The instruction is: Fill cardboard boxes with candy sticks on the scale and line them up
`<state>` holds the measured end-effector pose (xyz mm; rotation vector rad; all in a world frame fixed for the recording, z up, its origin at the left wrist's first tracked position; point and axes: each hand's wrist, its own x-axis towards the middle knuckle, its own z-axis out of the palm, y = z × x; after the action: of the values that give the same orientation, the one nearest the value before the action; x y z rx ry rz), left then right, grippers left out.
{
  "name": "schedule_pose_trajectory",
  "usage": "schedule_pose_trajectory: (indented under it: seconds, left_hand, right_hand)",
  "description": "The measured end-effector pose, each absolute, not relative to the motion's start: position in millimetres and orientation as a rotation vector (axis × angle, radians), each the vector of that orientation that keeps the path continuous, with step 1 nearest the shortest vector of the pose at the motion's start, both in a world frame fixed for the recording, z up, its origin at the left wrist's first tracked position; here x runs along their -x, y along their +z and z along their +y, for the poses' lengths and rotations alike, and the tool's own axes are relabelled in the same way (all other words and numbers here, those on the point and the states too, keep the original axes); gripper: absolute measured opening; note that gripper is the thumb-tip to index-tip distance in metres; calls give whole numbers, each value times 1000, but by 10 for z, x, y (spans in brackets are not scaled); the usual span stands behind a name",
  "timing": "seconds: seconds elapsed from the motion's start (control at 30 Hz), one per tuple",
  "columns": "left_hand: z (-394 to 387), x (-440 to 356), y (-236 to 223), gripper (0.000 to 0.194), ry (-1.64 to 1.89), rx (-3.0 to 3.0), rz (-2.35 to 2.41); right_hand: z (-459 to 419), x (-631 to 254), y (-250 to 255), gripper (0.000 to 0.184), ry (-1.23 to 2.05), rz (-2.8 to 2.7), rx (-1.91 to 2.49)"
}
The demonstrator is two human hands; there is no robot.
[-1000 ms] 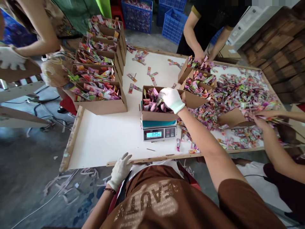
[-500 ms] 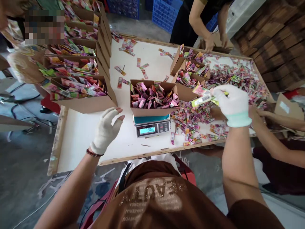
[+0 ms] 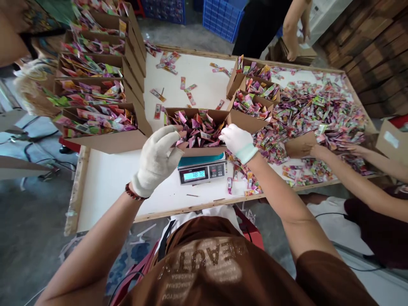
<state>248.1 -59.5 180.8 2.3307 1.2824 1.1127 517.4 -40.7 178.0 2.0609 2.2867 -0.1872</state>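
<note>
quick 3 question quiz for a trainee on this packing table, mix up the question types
1. True or false: the cardboard box of sachets between the two gloved hands sits on the scale.
2. Which hand is at the box's left front corner? A) left hand B) right hand C) a co-worker's hand
3. Fill in: the loose pile of sachets lies on the ___ side of the table, as the camera sees it.

Key: 1 true; 2 A; 3 right
</note>
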Motion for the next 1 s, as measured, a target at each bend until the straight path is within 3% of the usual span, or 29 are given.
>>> schedule_pose_trajectory:
  seconds: [0.13,0.3,0.57,0.63,0.8,0.9,1.0]
  left_hand:
    - [-599,-2429,1712,22,1088,-2333,1273]
    - [-573,-2432,1649,20,1109,-2365,1244]
    - [-472,-2515,1881,17,1139,-2398,1166]
    - [-419,-2495,1973,20,1164,-2412,1141]
    - [-313,-2501,2148,26,1156,-2418,1164]
    - [-276,-2600,2178,28,1130,-2422,1111]
    - [-245,-2761,2160,25,1122,-2411,1037]
  right_hand:
    - [-386,-5378,1747,27,-307,2509,-2105]
    - [-571,-5752,2057,26,-437,2839,-2424]
    - [-1174,-6366,2464,24,-251,2273,-3032]
    - [-1323,-6533,2365,32,-278,2153,-2969]
    - [-1882,-7025,1805,72,-71,1473,-2880]
    - [-2225,-7252,1446,71,-285,1159,-2794]
    - [-2362,-7305,1223,51,-374,1179,-2715]
